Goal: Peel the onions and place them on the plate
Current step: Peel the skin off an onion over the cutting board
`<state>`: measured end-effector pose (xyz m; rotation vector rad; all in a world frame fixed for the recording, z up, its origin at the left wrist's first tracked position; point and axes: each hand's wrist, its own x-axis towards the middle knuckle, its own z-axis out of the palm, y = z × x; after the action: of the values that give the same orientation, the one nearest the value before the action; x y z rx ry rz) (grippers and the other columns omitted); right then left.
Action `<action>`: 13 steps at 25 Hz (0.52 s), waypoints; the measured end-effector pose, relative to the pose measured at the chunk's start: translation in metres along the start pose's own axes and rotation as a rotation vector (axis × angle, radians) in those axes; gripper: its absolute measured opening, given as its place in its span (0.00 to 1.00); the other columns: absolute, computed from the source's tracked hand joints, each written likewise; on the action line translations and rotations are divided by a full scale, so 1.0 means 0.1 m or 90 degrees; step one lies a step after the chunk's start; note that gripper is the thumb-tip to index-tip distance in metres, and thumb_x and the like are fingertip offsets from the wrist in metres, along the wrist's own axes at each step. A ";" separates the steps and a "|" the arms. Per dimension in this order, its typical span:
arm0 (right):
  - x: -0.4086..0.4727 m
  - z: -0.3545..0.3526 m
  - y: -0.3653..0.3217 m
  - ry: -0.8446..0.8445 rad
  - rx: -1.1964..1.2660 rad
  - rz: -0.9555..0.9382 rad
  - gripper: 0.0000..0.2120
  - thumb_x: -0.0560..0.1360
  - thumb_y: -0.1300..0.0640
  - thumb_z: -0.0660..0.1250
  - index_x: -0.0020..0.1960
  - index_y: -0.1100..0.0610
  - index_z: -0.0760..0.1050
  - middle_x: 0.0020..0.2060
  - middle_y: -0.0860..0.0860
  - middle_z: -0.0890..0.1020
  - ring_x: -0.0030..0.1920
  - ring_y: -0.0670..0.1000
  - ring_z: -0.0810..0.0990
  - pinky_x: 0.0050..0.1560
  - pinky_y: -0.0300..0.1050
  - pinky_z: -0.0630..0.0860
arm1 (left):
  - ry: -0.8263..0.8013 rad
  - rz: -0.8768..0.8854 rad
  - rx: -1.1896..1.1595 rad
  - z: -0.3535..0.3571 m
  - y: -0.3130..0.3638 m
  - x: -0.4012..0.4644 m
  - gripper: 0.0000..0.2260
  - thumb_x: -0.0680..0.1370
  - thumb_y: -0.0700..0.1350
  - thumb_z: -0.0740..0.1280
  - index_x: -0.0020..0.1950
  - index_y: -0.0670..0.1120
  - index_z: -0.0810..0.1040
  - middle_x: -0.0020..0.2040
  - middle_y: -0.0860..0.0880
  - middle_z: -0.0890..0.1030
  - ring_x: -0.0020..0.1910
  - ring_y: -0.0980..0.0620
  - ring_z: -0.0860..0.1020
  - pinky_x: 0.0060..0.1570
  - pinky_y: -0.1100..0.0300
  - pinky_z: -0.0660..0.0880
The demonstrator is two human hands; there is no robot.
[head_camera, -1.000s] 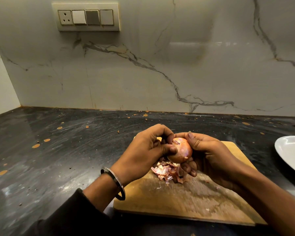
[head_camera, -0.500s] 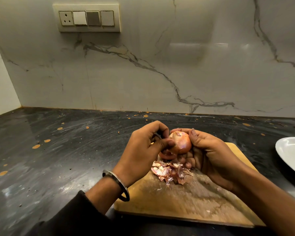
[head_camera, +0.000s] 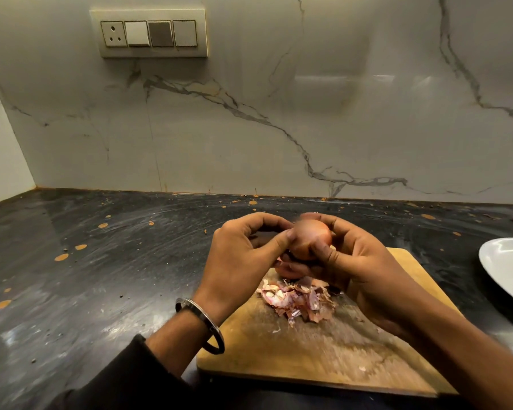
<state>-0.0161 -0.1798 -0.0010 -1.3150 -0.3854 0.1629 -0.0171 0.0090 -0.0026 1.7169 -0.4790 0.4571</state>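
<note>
the right hand (head_camera: 353, 261) cradles the onion (head_camera: 310, 238) above the cutting board (head_camera: 323, 350) so peels (head_camera: 298, 300) drop there, the left hand (head_camera: 243, 255) pinching at its skin, plate (head_camera: 504, 270) waiting nearby right.

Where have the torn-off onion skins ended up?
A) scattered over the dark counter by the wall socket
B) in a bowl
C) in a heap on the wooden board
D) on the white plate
C: the peels lie in a pinkish heap on the wooden cutting board, just below the onion held between the left hand and right hand.
</note>
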 end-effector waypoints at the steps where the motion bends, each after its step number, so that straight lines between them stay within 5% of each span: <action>1: -0.01 0.00 0.01 -0.004 -0.042 -0.011 0.23 0.70 0.59 0.72 0.65 0.53 0.75 0.62 0.61 0.78 0.54 0.64 0.85 0.51 0.55 0.83 | 0.001 -0.005 0.010 0.00 0.01 0.00 0.05 0.75 0.43 0.73 0.50 0.49 0.84 0.45 0.53 0.86 0.44 0.56 0.85 0.40 0.59 0.82; 13: -0.02 0.10 0.17 0.022 -0.241 -0.174 0.25 0.64 0.55 0.75 0.59 0.44 0.74 0.57 0.47 0.81 0.50 0.55 0.86 0.50 0.50 0.84 | 0.072 -0.005 0.080 0.07 0.00 -0.03 0.06 0.74 0.39 0.73 0.47 0.49 0.84 0.43 0.54 0.85 0.41 0.59 0.84 0.42 0.62 0.82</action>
<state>-0.0198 -0.1673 -0.0158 -1.6172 -0.5820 -0.1707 -0.0197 0.0024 -0.0057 1.8019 -0.3685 0.5863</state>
